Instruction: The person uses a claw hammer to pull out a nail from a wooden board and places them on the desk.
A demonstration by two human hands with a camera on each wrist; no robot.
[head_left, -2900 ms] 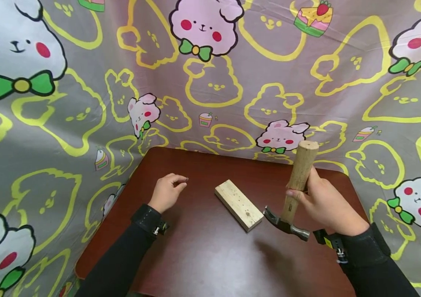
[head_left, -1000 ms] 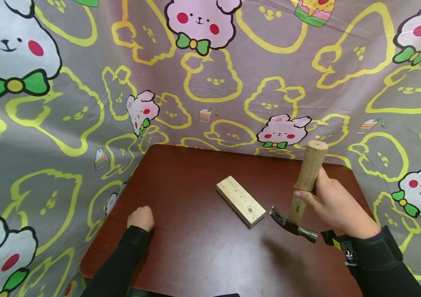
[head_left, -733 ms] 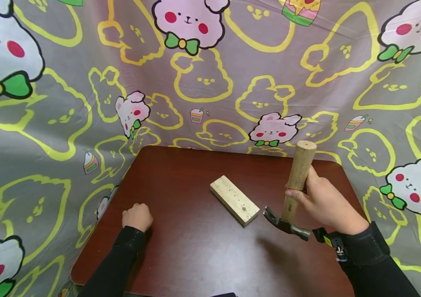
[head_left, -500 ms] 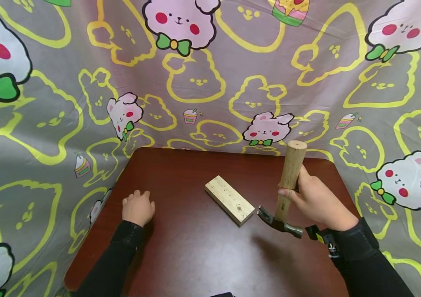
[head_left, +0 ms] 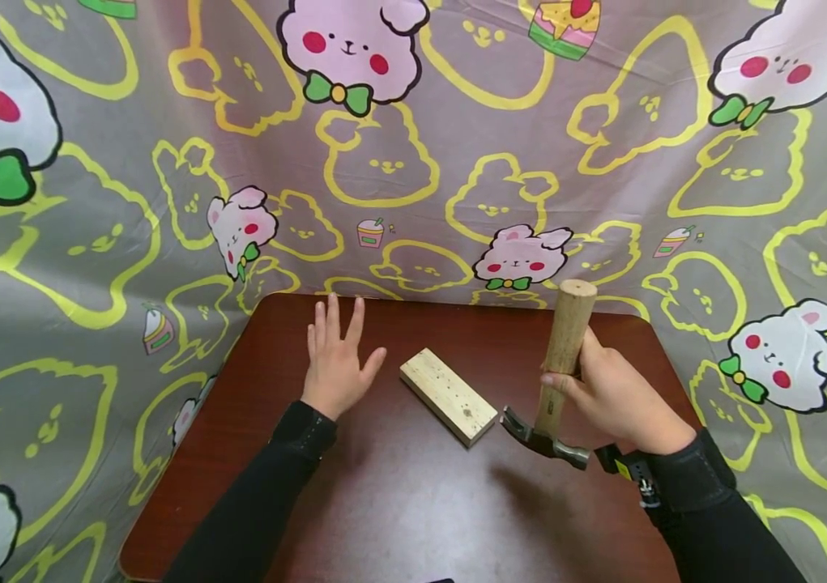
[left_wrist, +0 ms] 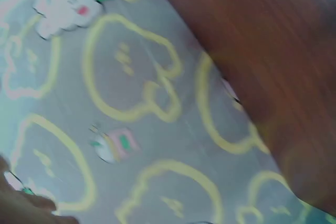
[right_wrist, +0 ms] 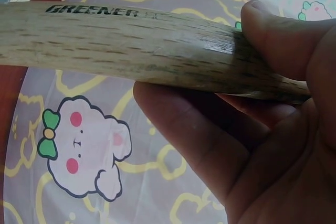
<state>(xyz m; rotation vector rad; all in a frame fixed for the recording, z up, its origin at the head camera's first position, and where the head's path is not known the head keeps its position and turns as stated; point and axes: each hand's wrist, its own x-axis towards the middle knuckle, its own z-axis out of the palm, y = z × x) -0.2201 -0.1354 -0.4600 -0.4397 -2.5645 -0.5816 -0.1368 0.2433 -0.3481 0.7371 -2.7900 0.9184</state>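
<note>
My right hand [head_left: 620, 397] grips a claw hammer [head_left: 562, 348] by its pale wooden handle, head down and handle end up. Dark printed lettering shows on the handle [right_wrist: 131, 40] in the right wrist view, with thumb and fingers around it. A pale rectangular wooden block [head_left: 449, 394] lies flat on the table, just left of the hammer's claw. Left of the block, my left hand [head_left: 340, 364] is held out over the table, fingers straight and spread, holding nothing. Only blurred fingers [left_wrist: 31, 205] of it show at the corner of the left wrist view.
The dark reddish-brown table [head_left: 398, 518] has rounded corners and a glossy top. A grey cloth [head_left: 413, 178] printed with yellow outlines and white rabbits hangs behind it and along both sides. A small dark object [head_left: 444, 580] shows at the bottom edge.
My left hand was pinched together near the block, drew back to the left as a fist, then opened and reached forward and right. My right hand keeps holding the hammer.
</note>
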